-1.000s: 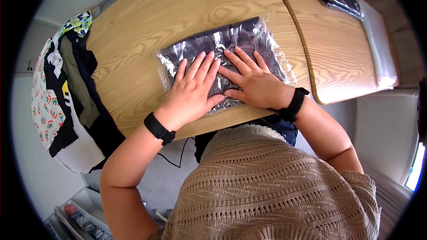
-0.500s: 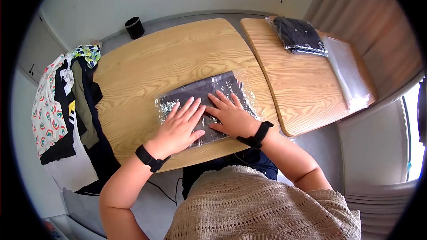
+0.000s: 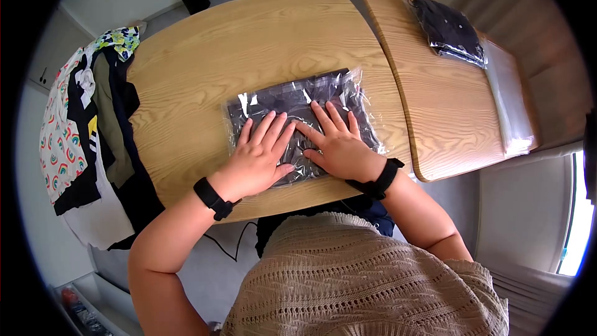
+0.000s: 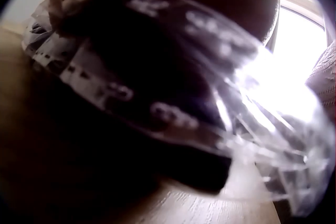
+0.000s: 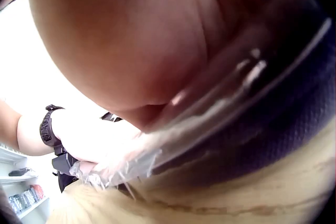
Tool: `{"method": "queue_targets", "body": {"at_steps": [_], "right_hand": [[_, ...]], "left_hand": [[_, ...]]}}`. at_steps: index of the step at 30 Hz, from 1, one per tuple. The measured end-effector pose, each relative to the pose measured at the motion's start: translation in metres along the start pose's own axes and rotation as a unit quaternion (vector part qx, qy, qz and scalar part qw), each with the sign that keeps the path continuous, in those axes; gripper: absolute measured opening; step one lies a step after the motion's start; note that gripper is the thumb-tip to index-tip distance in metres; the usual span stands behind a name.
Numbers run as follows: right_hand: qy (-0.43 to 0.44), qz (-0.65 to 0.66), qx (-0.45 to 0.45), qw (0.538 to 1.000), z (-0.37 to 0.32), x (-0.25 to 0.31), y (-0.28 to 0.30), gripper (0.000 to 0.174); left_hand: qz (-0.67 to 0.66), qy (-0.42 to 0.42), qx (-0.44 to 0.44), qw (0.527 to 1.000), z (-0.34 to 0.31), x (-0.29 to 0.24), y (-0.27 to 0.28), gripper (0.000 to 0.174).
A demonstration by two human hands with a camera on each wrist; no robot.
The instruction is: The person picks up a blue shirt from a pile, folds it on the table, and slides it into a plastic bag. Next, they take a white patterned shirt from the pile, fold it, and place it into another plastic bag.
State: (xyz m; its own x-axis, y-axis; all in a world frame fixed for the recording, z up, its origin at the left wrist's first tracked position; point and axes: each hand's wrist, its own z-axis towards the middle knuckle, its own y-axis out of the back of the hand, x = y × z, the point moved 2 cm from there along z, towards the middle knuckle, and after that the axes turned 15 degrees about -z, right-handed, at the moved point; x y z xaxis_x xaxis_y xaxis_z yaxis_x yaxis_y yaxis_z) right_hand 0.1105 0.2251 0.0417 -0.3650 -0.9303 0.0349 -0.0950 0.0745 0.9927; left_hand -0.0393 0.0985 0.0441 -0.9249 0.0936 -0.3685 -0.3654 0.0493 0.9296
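Pressing the bag [image 3: 298, 96] at its six o'clock half, left hand [image 3: 258, 158] and right hand [image 3: 339, 146] are lying side by side, fingers straight, seemingly flattening it.

A garment-packing workroom: 2 wooden counters [image 3: 205, 74], bagged dark clothes [image 3: 451, 28], a stack of clear polybags [image 3: 513, 102], and loose clothes heaped [image 3: 87, 118] at one edge.
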Motion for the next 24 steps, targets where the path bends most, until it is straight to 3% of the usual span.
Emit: {"method": "queue_targets", "body": {"at_steps": [11, 14, 16, 18, 22, 24], "right_hand": [[0.006, 0.0, -0.022, 1.0, -0.001, -0.006, -0.001, 0.06], [0.031, 0.068, -0.024, 0.997, -0.013, -0.017, 0.022, 0.059], [0.074, 0.148, -0.121, 0.979, -0.031, -0.026, 0.047, 0.056], [0.065, 0.126, -0.161, 0.977, -0.059, -0.03, 0.062, 0.043], [-0.004, 0.103, -0.156, 0.982, -0.097, -0.043, 0.032, 0.04], [-0.049, 0.082, -0.162, 0.982, -0.105, -0.043, 0.021, 0.039]], "left_hand": [[-0.001, 0.012, 0.012, 1.0, 0.003, -0.001, 0.001, 0.074], [-0.019, 0.039, 0.037, 0.998, 0.006, 0.003, 0.01, 0.071], [-0.241, 0.057, 0.113, 0.962, 0.01, 0.021, 0.025, 0.064], [-0.494, 0.031, 0.009, 0.869, 0.0, 0.029, 0.041, 0.05], [-0.281, -0.022, -0.147, 0.948, -0.034, 0.007, 0.058, 0.024], [-0.302, 0.04, -0.129, 0.944, -0.054, -0.008, 0.049, 0.025]]}}
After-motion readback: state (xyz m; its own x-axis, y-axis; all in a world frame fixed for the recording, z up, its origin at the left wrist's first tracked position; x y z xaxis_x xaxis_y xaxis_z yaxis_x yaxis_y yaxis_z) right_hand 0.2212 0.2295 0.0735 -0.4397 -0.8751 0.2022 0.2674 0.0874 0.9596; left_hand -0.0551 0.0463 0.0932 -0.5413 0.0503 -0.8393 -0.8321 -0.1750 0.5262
